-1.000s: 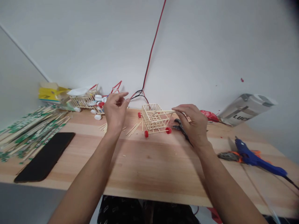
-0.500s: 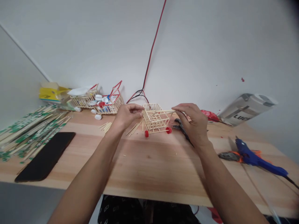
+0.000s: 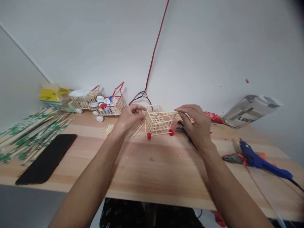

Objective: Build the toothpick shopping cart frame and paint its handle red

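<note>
A pale wooden tabletop [image 3: 152, 171] is spread across the view, and over it two bare forearms are stretched forward from the near edge, converging toward the back. A heap of green-printed paper-wrapped chopsticks [image 3: 28, 133] and one flat black rectangular slab [image 3: 45, 160] are seen at the left, and one blue glue gun [image 3: 261, 162] at the right. The left hand [image 3: 129, 116] is held knuckles up, its fingers curled and closed on the left upper rim of a small cart built of thin pale wooden sticks [image 3: 158, 122]. The right hand [image 3: 197, 122] is arched palm down, with thumb and forefinger pinched on the end of the cart's top rail at its right corner. The cart is found between the two hands, standing upright on the table and touched by both. Two similar stick carts [image 3: 111, 107] are parked well behind the left hand, by the wall. Two red wheels [image 3: 171, 132] are counted on the held cart's near side.
</note>
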Demonstrator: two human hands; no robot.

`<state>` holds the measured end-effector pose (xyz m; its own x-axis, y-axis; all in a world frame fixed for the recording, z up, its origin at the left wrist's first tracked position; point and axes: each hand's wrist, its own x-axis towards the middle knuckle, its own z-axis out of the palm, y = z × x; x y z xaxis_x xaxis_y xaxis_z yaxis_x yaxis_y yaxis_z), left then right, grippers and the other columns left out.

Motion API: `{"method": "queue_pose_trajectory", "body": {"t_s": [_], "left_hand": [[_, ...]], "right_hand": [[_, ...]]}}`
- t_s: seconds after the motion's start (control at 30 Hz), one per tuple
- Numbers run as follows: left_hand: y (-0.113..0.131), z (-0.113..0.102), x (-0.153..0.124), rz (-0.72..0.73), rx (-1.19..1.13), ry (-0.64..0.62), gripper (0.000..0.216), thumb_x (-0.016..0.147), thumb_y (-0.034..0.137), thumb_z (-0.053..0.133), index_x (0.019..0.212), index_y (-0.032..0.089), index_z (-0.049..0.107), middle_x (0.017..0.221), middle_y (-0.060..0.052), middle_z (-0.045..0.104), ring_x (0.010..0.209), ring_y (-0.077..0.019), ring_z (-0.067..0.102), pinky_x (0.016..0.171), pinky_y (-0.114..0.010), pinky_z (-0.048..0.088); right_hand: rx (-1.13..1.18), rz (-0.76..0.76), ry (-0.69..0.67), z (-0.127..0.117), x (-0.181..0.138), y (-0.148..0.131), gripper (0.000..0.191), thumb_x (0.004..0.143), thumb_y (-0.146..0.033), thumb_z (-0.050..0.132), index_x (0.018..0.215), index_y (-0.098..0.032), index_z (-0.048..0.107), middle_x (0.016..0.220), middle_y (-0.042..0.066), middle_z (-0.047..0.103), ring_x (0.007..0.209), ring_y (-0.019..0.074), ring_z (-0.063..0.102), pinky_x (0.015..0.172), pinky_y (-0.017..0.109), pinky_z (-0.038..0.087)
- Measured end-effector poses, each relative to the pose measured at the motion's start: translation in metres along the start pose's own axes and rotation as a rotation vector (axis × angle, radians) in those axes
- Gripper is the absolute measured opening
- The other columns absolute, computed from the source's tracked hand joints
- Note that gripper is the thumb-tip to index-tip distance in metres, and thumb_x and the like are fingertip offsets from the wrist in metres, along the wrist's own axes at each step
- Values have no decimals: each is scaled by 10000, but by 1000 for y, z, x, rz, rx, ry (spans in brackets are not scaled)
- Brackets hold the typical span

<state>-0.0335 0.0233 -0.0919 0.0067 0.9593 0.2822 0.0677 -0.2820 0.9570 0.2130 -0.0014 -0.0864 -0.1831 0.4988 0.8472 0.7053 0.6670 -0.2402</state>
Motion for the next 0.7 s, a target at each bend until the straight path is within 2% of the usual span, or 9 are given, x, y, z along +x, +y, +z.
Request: {"method": "queue_pose_trajectory", "body": {"t_s": [0.13,0.33,0.5,0.7], "left_hand": [[1,0,0,-31,-49,53,156,611,109,682,764,137,678,635,16,618,568,-82,560,559,-212,455],[7,-1,-4,-72,-129,29,268,557,193,812,774,103,682,687,-21,674,592,-106,619,584,-238,523],[11,-1,-4,-60,-180,29,281,576,237,825,769,99,675,652,-40,689,621,-154,673,632,-289,569],[14,-4,-3,24,-77,74,148,663,213,745,724,98,674,555,-16,643,506,-111,609,519,-222,506]], "right_hand": [[-1,-5,1,0,0,0,176,931,-231,535,964,-258,705,958,56,693,950,202,634,846,380,506],[11,2,0,0,0,-1,174,928,-230,536,960,-256,705,958,52,694,950,201,632,851,379,499],[14,-6,1,0,0,0,172,930,-231,529,950,-258,698,949,47,696,941,200,632,845,371,496],[14,-23,1,1,1,-1,177,931,-235,525,954,-251,699,941,52,699,934,204,637,844,379,503]]}}
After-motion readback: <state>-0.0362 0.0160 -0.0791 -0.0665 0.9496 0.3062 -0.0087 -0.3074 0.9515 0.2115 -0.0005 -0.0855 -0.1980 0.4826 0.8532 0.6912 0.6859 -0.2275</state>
